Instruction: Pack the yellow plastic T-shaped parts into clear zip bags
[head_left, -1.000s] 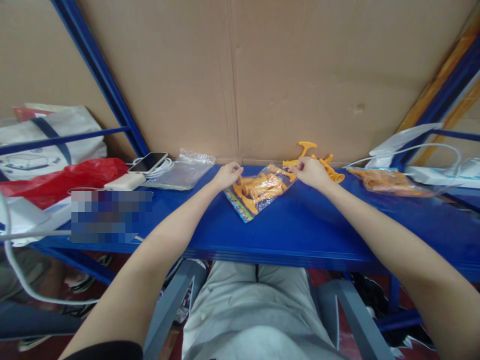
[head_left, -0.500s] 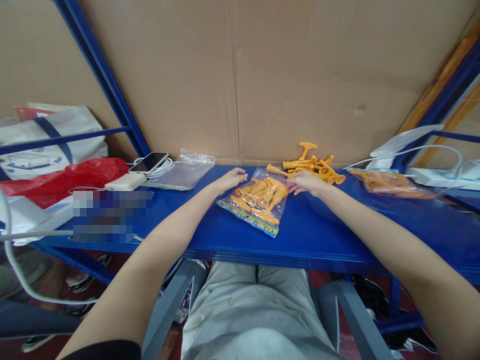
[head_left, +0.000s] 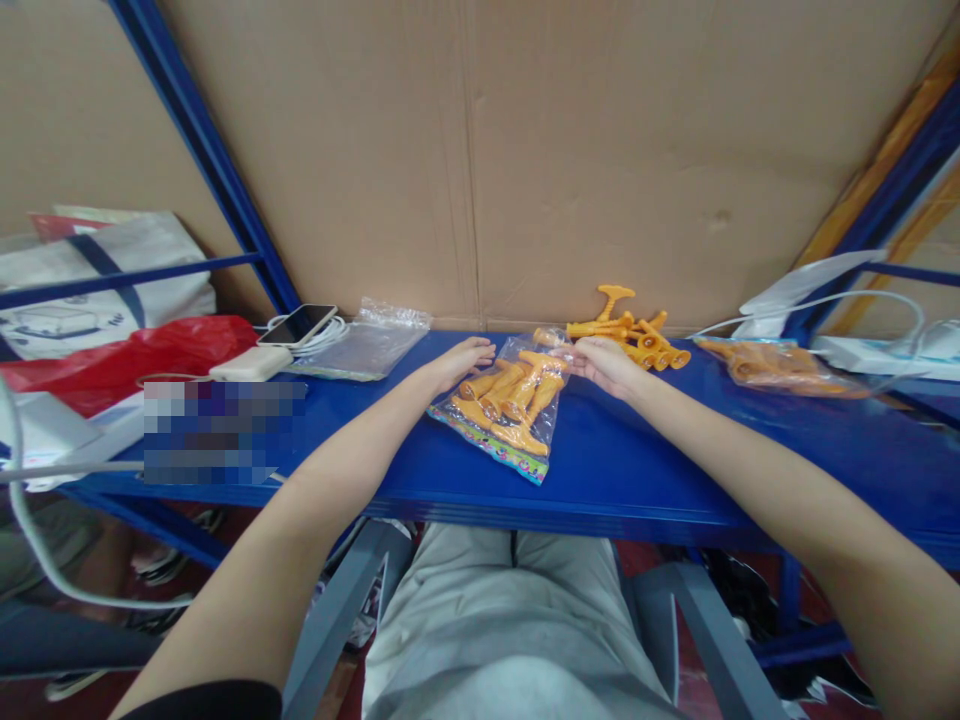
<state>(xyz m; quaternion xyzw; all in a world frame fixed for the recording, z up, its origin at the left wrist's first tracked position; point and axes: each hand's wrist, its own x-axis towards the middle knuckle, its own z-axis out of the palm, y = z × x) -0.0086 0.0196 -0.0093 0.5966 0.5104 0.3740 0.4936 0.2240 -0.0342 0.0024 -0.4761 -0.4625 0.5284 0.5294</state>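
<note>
We're judging bag (head_left: 504, 400) light, slippery, pieces (head_left: 541, 395) stiff; favouring patterned strip (head_left: 491, 443); can't tell if left grip (head_left: 465, 360), right grip (head_left: 602, 365) are closing.

No words, brands or numbers can be read; the middle bag (head_left: 517, 455) bears a colourful printed strip (head_left: 480, 434) along its near edge, its figures too small to make out; the tote (head_left: 161, 240) at the left carries a dark line drawing (head_left: 52, 320) of a box-like shape, with small dark marks (head_left: 118, 321) beside it, too blurred to read; coarse pixel blocks (head_left: 217, 432) cover a patch at the left, hiding any print there.
</note>
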